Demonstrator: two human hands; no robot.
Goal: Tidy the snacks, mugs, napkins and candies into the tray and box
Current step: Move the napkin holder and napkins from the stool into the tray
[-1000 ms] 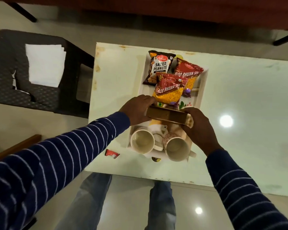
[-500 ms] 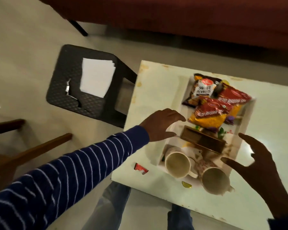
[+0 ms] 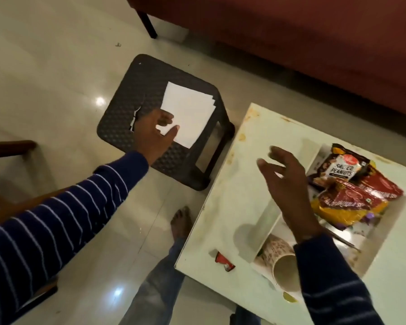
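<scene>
A stack of white napkins (image 3: 190,113) lies on a dark plastic stool (image 3: 131,90) left of the white table (image 3: 239,184). My left hand (image 3: 150,137) reaches over the stool, fingers spread on the stack's near corner. My right hand (image 3: 288,184) hovers open above the table, just left of the white tray (image 3: 389,233). In the tray lie a salted peanuts pack (image 3: 340,167), red-and-yellow snack packets (image 3: 352,202) and a patterned mug (image 3: 284,266) on its side. My right forearm hides most of the brown box (image 3: 345,241). A red candy (image 3: 224,260) and a yellow candy (image 3: 290,299) sit on the table.
A red sofa (image 3: 291,43) runs along the far side. A wooden chair frame (image 3: 10,146) stands at the left. My bare foot (image 3: 181,221) rests on the shiny floor between stool and table.
Both hands let go of the brown box, which stays in the tray. My left hand swung left to the napkins on the stool, my right hand rose open, and the view turned left.
</scene>
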